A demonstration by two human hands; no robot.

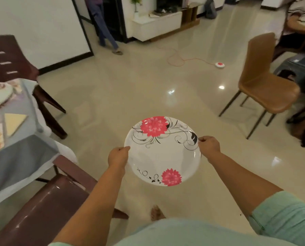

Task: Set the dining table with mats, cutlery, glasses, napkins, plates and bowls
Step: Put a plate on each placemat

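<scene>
Plate (163,153) is held over the floor by its opposite rims, left hand (118,157) and right hand (209,145) each pinched on an edge, well apart from the counter (29,139) at left. Slippage could be caused by such thin edge grips, or a knock against the brown chair (47,201).

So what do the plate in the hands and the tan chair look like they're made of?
Plate: glossy white with printed red flowers, possibly melamine or glazed ceramic; the look leaves it open. Tan chair: smooth, leather-like seat and back with a dull sheen, on thin dark legs, probably metal.
</scene>
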